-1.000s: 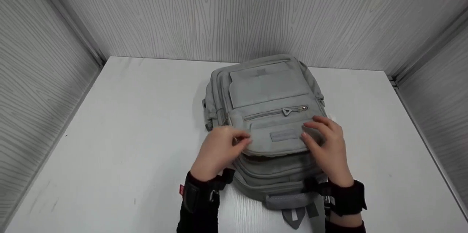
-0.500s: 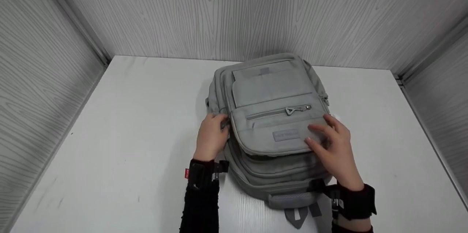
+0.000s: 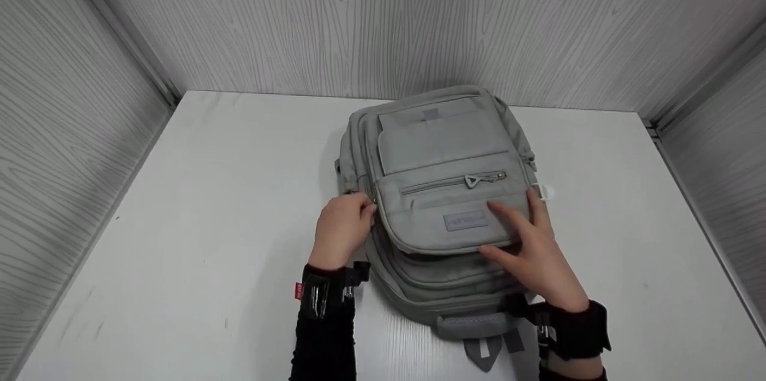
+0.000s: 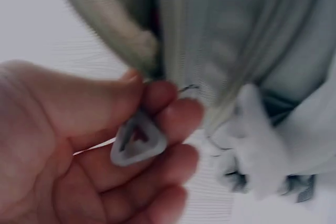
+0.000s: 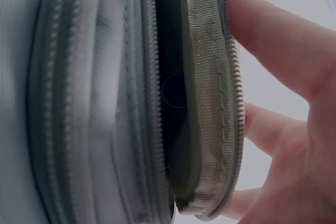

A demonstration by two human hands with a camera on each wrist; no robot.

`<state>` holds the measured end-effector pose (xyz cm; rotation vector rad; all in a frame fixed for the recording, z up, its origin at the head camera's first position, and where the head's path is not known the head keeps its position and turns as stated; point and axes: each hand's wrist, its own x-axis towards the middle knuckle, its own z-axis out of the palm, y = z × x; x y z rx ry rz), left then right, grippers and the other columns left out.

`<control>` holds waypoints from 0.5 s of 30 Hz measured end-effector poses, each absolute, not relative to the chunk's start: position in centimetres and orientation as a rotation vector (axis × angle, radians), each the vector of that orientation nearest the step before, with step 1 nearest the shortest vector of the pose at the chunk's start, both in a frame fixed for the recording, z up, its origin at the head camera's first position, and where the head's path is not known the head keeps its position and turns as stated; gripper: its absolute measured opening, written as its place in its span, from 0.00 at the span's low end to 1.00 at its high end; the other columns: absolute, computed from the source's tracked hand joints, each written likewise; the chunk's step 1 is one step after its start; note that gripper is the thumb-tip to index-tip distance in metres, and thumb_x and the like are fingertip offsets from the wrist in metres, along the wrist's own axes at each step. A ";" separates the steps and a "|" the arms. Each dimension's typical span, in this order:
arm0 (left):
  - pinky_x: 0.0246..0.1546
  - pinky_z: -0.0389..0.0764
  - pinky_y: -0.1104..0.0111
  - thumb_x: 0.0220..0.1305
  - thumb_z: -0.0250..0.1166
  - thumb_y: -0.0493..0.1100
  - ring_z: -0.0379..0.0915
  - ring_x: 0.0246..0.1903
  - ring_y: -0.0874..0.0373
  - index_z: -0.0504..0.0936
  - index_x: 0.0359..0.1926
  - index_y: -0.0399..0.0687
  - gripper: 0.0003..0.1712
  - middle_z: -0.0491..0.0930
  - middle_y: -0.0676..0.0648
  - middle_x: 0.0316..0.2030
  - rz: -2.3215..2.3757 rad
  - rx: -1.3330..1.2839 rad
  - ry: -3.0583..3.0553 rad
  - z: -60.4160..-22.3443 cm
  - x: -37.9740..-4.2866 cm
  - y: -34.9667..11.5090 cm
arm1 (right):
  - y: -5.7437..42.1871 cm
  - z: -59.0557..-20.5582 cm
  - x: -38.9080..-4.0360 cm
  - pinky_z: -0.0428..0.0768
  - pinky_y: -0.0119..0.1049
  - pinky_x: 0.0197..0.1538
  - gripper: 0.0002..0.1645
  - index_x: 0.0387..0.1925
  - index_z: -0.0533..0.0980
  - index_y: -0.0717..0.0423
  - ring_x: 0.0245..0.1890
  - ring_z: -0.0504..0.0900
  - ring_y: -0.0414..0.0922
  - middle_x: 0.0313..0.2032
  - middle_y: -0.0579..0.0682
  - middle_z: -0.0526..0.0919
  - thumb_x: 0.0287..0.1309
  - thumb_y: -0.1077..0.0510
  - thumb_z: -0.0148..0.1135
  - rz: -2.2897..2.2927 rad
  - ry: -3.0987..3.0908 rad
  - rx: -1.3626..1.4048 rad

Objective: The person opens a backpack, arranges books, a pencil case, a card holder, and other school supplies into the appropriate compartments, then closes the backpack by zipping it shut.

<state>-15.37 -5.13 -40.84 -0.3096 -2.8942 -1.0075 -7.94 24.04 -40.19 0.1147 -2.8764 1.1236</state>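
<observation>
A grey backpack [image 3: 443,136] lies on its back on the white table, its top handle [image 3: 473,326] towards me. Its front pocket [image 3: 419,234] gapes along the near edge, and the right wrist view shows a dark gap behind the toothed zipper edge [image 5: 239,108]. My left hand [image 3: 341,228] is at the pocket's left side. Between thumb and fingers it pinches a zipper pull with a triangular ring [image 4: 137,157]. My right hand [image 3: 532,243] spreads its fingers over the pocket's right side, thumb at the near edge and fingertips against the fabric.
Grey wood-grain panels [image 3: 383,22] rise behind the table and on both sides. A second triangular zipper pull [image 3: 473,181] lies across the upper front of the pocket. A small white tag [image 3: 546,192] sticks out at the backpack's right. Straps [image 3: 483,354] trail below the handle.
My left hand has gone from the pocket's near-left corner to its left side and now pinches the zipper pull there. My right hand has spread and come closer onto the pocket.
</observation>
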 end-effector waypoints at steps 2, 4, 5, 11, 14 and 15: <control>0.33 0.79 0.61 0.68 0.62 0.41 0.80 0.29 0.51 0.85 0.32 0.41 0.11 0.86 0.43 0.30 -1.021 -0.331 -2.944 -40.3 -14.9 -5.2 | 24.0 -40.2 -8.0 0.59 0.66 0.70 0.42 0.71 0.66 0.49 0.77 0.42 0.69 0.77 0.68 0.37 0.57 0.48 0.71 1.117 -2.881 0.104; 0.32 0.77 0.64 0.68 0.62 0.40 0.77 0.27 0.54 0.85 0.31 0.41 0.10 0.85 0.44 0.28 -1.043 -0.362 -2.987 -39.7 -14.3 -5.2 | 24.0 -40.3 -8.0 0.60 0.66 0.70 0.42 0.71 0.66 0.49 0.77 0.42 0.68 0.78 0.67 0.37 0.58 0.48 0.71 1.114 -2.887 0.095; 0.31 0.75 0.65 0.68 0.62 0.40 0.74 0.25 0.56 0.84 0.29 0.41 0.11 0.83 0.46 0.26 -1.050 -0.382 -3.003 -39.4 -14.0 -5.2 | 24.0 -40.3 -8.0 0.60 0.66 0.70 0.42 0.71 0.66 0.49 0.77 0.42 0.68 0.78 0.67 0.37 0.58 0.48 0.71 1.117 -2.890 0.090; 0.26 0.64 0.71 0.66 0.62 0.36 0.60 0.20 0.60 0.66 0.15 0.49 0.22 0.60 0.55 0.16 -1.050 -0.511 -2.973 -38.1 -12.4 -5.0 | 23.8 -40.3 -7.9 0.61 0.66 0.69 0.42 0.71 0.65 0.49 0.77 0.41 0.68 0.77 0.69 0.36 0.59 0.48 0.70 1.102 -2.897 0.090; 0.24 0.58 0.73 0.64 0.61 0.34 0.54 0.19 0.60 0.57 0.15 0.53 0.26 0.52 0.56 0.16 -1.034 -0.562 -2.956 -37.9 -11.9 -4.7 | 23.7 -40.3 -7.8 0.60 0.65 0.70 0.41 0.72 0.65 0.49 0.77 0.41 0.69 0.78 0.69 0.36 0.60 0.49 0.69 1.105 -2.889 0.092; 0.23 0.56 0.73 0.63 0.61 0.33 0.53 0.19 0.61 0.55 0.15 0.54 0.27 0.51 0.57 0.16 -1.027 -0.583 -2.961 -37.9 -11.7 -4.6 | 23.7 -40.4 -7.8 0.60 0.65 0.70 0.41 0.72 0.65 0.49 0.78 0.41 0.68 0.78 0.69 0.36 0.60 0.49 0.69 1.108 -2.886 0.090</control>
